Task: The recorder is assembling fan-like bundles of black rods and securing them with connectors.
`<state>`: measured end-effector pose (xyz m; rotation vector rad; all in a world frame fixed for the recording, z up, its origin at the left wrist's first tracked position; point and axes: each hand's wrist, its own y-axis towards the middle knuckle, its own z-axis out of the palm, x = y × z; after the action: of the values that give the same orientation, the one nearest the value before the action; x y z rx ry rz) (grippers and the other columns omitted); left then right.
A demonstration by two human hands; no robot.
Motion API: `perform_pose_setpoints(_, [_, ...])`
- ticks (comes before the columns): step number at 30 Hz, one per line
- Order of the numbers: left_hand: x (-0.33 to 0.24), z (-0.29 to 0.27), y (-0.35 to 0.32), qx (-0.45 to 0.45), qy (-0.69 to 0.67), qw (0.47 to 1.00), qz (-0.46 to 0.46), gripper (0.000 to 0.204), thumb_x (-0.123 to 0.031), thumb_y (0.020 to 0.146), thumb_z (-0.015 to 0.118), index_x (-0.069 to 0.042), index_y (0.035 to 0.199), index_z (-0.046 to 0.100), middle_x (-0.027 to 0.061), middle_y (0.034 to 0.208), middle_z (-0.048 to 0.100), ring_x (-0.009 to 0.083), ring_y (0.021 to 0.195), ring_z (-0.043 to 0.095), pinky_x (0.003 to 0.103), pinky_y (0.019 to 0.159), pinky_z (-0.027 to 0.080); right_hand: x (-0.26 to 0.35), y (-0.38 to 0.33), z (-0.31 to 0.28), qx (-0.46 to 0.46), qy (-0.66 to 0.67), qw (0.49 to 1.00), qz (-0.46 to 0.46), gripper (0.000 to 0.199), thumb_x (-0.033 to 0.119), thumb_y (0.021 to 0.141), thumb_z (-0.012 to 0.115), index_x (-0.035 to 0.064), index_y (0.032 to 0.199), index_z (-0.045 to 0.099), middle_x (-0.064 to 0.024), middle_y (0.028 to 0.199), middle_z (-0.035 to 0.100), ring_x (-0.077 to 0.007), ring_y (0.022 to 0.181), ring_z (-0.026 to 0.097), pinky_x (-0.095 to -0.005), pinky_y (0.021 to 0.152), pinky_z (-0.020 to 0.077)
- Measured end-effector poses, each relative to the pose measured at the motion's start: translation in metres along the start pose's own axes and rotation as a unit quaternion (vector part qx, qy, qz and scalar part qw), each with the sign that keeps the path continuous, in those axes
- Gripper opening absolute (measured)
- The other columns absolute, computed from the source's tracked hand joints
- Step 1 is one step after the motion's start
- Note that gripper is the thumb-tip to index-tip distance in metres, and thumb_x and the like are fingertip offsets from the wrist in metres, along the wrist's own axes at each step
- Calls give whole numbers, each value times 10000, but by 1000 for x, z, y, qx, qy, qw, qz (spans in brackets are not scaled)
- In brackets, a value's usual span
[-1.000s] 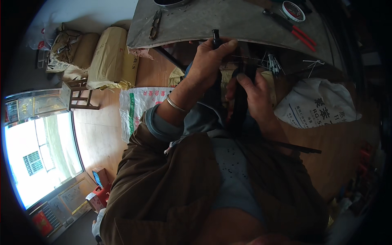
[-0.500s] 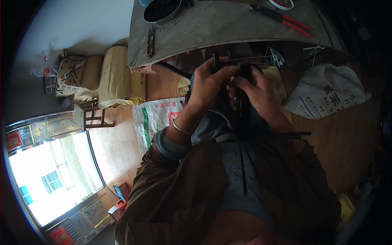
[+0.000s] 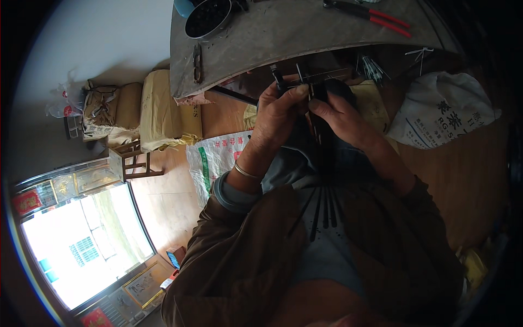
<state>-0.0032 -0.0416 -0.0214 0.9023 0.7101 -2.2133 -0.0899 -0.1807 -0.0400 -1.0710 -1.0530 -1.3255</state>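
My left hand (image 3: 280, 111) and my right hand (image 3: 340, 114) meet in front of my chest, just below the edge of a grey table (image 3: 283, 38). Both grip a bundle of thin dark metal rods (image 3: 321, 147) that runs down from my fingers over my lap. Short rod ends (image 3: 298, 76) stick up above my fingertips. A thin bangle (image 3: 245, 171) sits on my left wrist. What the rods join to inside my hands is hidden.
On the table lie red-handled pliers (image 3: 376, 12), a dark round bowl (image 3: 208, 17) and a small metal tool (image 3: 197, 55). A white sack (image 3: 444, 109) lies at the right, a printed bag (image 3: 215, 158) at the left, tan bundles (image 3: 158, 109) and a wooden stool (image 3: 131, 163) beyond.
The view has tilted, so the table and my hands sit higher in the picture. My hands keep the same grip on the rods, shifting only slightly at the fingertips.
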Motion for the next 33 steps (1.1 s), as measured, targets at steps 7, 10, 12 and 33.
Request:
perform_pose_setpoints(7, [-2,4,-6,-4,11,1000,5,213,-63,862,660,-42,1070,619,18,814,609,95,684,534,253,621,446,1,-2,3,11,-13,1000,-14,359,219,989,501,1,1270,455,-60,1074,588,-132,976,535,-285,862,446])
perform_pose_setpoints(10, [1,3,-5,0,13,1000,6,215,-67,867,655,-41,1077,617,18,812,608,94,683,533,251,616,445,3,-6,3,-11,-89,995,-49,366,222,987,506,-8,1266,450,-76,1052,606,-148,964,549,-296,855,450])
perform_pose_setpoints(12, [2,3,-4,-2,6,1000,8,214,-71,869,655,-38,1078,616,17,810,607,92,681,532,250,613,445,6,-4,2,-6,-122,992,-39,366,221,984,512,-11,1260,445,-77,1018,616,-149,938,566,-295,833,457])
perform_pose_setpoints(33, [-4,3,-19,87,17,996,11,225,-73,868,655,-67,1077,572,21,841,621,94,676,573,232,631,475,-4,-6,-16,69,59,983,162,509,511,820,685,25,960,629,-4,658,577,-89,543,573,-227,453,445])
